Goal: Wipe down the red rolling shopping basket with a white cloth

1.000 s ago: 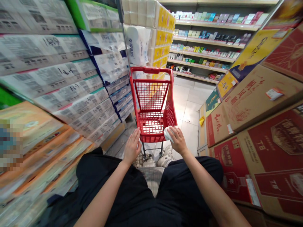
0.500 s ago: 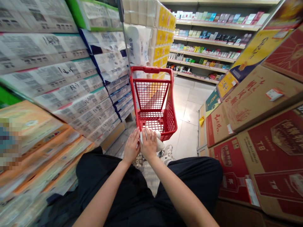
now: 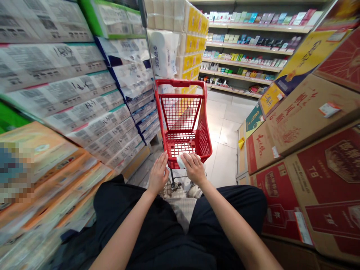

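Note:
A small red shopping cart (image 3: 182, 112) stands in the aisle right in front of my knees. My left hand (image 3: 158, 173) rests on its near left rim with the fingers laid flat and together. My right hand (image 3: 194, 168) presses a white cloth (image 3: 181, 160) against the near rim, about the middle of the front edge. Nothing lies in the basket that I can see. My legs in black trousers fill the bottom of the view.
Stacked tissue and toilet paper packs (image 3: 84, 97) wall the left side. Red and brown cartons (image 3: 309, 142) are piled on the right. Shelves of small goods (image 3: 242, 56) cross the far end, with tiled floor (image 3: 225, 127) beyond the cart.
My right hand with the cloth slid from the cart's near right corner leftward to beside my left hand, then back rightward to the middle of the rim. The left hand stayed put.

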`<state>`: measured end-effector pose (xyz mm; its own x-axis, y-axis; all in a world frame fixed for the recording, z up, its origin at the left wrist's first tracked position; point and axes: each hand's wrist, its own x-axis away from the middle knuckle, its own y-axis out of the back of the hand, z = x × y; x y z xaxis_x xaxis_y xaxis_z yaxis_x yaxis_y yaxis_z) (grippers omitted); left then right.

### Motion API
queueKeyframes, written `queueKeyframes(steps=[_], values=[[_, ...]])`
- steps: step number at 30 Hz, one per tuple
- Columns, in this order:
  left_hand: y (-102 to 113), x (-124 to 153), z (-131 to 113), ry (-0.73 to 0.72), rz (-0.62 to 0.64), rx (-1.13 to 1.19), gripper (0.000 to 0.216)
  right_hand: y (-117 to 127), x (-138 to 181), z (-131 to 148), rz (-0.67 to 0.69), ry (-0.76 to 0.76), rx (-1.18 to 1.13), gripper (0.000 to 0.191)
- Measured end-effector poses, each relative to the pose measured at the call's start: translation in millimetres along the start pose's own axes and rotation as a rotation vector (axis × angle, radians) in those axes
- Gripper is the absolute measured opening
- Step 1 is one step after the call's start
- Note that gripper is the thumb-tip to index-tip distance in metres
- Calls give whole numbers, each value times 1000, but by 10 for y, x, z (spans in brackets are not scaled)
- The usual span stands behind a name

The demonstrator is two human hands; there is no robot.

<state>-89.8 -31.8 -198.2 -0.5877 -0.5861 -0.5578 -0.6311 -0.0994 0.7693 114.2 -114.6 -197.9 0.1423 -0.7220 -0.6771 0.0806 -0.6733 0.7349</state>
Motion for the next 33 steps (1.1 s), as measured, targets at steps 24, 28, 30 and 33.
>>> queueKeyframes(steps=[24,28,30,33], values=[[-40,14,30,-3,-8,12,72,-215,-321,848,15,-455,-31,52],[-14,7,44,-11,27,-2,72,-286,-398,899,29,-373,-3,51],[-5,-1,41,-16,21,-13,73,-245,-333,760,36,-262,18,52],[5,-14,26,-27,8,-20,74,-122,-159,429,38,-116,59,51]])
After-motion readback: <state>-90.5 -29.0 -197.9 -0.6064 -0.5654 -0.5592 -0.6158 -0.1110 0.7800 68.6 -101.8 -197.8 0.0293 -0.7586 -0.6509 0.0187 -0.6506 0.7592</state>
